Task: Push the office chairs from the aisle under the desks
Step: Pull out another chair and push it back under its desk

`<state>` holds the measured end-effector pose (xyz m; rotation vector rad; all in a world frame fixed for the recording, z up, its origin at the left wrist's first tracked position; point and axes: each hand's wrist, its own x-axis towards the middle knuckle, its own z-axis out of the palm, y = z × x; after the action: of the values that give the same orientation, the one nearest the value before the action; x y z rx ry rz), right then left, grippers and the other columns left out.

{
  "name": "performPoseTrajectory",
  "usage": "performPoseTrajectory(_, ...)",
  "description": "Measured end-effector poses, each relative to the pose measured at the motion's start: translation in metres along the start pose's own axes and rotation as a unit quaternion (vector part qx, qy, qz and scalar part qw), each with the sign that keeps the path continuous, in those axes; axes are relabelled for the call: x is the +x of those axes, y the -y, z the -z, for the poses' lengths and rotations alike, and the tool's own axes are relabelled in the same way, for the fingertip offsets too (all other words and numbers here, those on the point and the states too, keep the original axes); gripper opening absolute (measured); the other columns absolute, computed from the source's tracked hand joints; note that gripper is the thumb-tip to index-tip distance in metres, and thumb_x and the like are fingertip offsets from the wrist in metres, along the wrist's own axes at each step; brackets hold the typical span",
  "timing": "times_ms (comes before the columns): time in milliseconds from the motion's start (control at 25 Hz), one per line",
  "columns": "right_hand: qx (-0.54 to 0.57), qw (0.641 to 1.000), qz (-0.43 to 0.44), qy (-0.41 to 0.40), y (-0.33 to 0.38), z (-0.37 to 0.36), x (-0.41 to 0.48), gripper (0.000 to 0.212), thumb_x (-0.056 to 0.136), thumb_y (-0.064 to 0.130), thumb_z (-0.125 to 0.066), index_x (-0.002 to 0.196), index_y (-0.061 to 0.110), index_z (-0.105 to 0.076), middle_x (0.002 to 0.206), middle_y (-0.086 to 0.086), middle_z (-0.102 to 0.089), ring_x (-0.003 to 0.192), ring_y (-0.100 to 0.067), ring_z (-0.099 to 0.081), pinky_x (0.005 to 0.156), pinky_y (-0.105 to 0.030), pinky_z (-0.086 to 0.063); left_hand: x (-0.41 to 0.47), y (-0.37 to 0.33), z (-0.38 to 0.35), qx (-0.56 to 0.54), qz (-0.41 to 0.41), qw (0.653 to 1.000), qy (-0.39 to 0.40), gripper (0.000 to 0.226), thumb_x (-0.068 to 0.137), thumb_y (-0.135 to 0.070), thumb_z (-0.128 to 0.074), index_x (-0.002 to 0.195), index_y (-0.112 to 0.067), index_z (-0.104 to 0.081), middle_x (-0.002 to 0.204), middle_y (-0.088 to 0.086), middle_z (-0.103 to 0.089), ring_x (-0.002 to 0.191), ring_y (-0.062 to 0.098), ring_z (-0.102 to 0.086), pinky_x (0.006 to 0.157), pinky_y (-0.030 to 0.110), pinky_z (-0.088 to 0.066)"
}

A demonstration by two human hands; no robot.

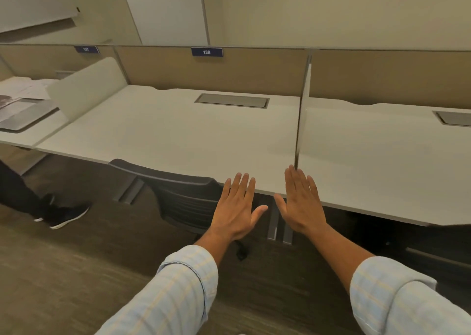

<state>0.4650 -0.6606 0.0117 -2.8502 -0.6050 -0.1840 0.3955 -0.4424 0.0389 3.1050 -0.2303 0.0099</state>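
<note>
A dark grey office chair [183, 194] stands tucked against the front edge of the white desk [178, 131] labelled 138, its backrest top level with the desk edge. My left hand [237, 207] is held flat with fingers spread, just right of the backrest and apart from it. My right hand [300, 202] is also flat and spread, in front of the desk edge near the thin divider panel [302, 115]. Neither hand holds anything. The chair's seat and base are mostly hidden under the desk; one caster [240, 254] shows.
Another person's legs and black shoes [61, 213] stand in the aisle at the left. The left desk [17, 136] carries papers and a flat grey tray [23, 115]. A second white desk [382, 151] lies right of the divider. Metal desk legs [280, 227] stand below the edge. Carpeted aisle floor [76, 271] lies in front.
</note>
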Motion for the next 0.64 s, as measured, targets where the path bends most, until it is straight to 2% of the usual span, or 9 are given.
performPoseTrajectory(200,0.01,1.0,0.011,0.01,0.067,-0.022,0.064,0.084,0.112,0.064,-0.024,0.172,0.017,0.011,0.178,-0.002,0.026,0.157,-0.011,0.038,0.124,-0.036,0.033,0.028,0.094,0.012,0.003,0.016,1.0,0.0,0.116,0.082,-0.084,0.035,0.173,-0.015,0.011,0.181,0.011,0.016,0.168,0.031,0.019,0.136,0.055,0.007)
performPoseTrajectory(360,0.003,1.0,0.004,0.021,0.109,-0.031,0.104,0.082,0.113,0.063,-0.023,0.172,0.018,0.012,0.176,0.0,0.028,0.15,-0.006,0.046,0.118,-0.032,0.039,0.054,0.148,0.022,0.01,0.014,1.0,-0.009,0.12,0.079,-0.084,0.037,0.174,-0.016,0.007,0.183,0.01,0.01,0.169,0.03,0.014,0.136,0.055,0.005)
performPoseTrajectory(520,0.015,0.999,0.004,0.032,0.157,-0.045,0.133,0.082,0.113,0.063,-0.024,0.172,0.02,0.013,0.175,0.001,0.029,0.148,-0.006,0.043,0.117,-0.031,0.036,0.065,0.207,0.021,0.016,0.006,1.0,-0.009,0.121,0.08,-0.085,0.035,0.175,-0.016,0.002,0.184,0.009,0.005,0.17,0.029,0.009,0.136,0.055,0.003)
performPoseTrajectory(640,0.019,0.999,-0.002,0.028,0.2,-0.055,0.156,0.081,0.113,0.062,-0.026,0.173,0.019,0.009,0.178,0.0,0.022,0.151,-0.009,0.038,0.117,-0.031,0.033,0.068,0.265,0.018,0.023,-0.004,1.0,-0.006,0.122,0.081,-0.085,0.035,0.175,-0.016,0.0,0.184,0.009,0.003,0.17,0.03,0.007,0.136,0.055,0.003)
